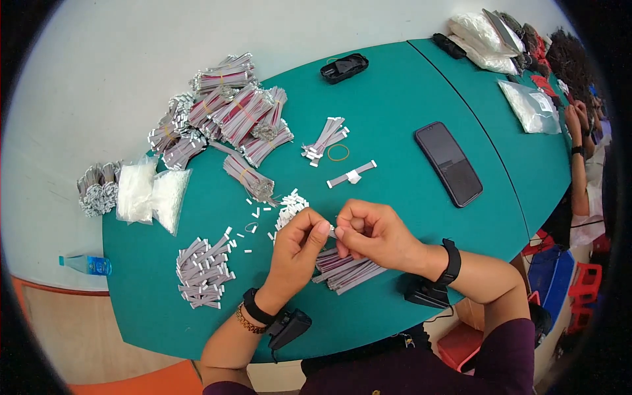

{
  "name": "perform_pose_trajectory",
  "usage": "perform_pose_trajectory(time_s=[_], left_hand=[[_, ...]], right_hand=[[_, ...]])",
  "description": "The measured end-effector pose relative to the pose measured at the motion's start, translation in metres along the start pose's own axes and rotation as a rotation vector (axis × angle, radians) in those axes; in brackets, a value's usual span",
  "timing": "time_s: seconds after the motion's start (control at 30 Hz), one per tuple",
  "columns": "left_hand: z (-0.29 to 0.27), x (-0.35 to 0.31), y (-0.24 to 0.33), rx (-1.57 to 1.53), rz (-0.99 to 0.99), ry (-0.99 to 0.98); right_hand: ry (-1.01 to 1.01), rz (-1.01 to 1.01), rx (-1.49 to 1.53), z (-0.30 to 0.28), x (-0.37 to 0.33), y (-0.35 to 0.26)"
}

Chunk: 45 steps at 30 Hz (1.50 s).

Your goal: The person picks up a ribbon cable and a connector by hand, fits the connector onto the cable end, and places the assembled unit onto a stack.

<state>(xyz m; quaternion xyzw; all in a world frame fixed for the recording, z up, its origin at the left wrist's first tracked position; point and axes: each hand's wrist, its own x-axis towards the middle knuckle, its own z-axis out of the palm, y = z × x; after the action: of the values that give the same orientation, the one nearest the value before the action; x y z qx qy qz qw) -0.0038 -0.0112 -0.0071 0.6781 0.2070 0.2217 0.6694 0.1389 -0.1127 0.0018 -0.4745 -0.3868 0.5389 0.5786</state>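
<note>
Near the table's middle, my left hand (297, 251) and my right hand (382, 238) meet fingertip to fingertip. A small white connector (332, 231) shows between them, at the tip of my right thumb. Both hands are closed in a pinch; what the left fingertips grip is hidden. Under my right hand lies a bundle of grey and purple ribbon cables (349, 272). Loose white connectors (289, 209) are heaped just beyond my left hand. Left of it spreads a pile of short grey ribbon cables with white ends (204, 271).
Banded cable bundles (240, 115) are stacked at the far left, near bags of white pieces (136, 191) and a bottle (89, 264). A few short cables (326, 139), a rubber band (338, 153), a phone (449, 163) and a black case (344, 68) lie beyond. Another person's arm (577, 158) is at right.
</note>
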Motion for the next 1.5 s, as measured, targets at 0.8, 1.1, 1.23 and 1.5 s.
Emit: perform_pose_trajectory(time_s=[0.8, 1.1, 1.23, 1.5], left_hand=[[0.0005, -0.0014, -0.0007, -0.243, -0.147, -0.052], [0.0016, -0.0013, -0.0018, -0.255, -0.129, -0.049], [0.0017, -0.0024, -0.0007, -0.128, -0.082, -0.029], [0.0044, -0.0033, 0.0051, 0.056, 0.003, 0.005]], right_hand=[[0.036, 0.011, 0.049, 0.0026, -0.0023, -0.0017], [0.037, 0.0, 0.07, 0.0035, -0.0017, -0.0012], [0.043, -0.005, 0.079, 0.0037, -0.0021, 0.0003], [0.047, -0.016, 0.014, 0.0023, -0.0028, 0.0036]])
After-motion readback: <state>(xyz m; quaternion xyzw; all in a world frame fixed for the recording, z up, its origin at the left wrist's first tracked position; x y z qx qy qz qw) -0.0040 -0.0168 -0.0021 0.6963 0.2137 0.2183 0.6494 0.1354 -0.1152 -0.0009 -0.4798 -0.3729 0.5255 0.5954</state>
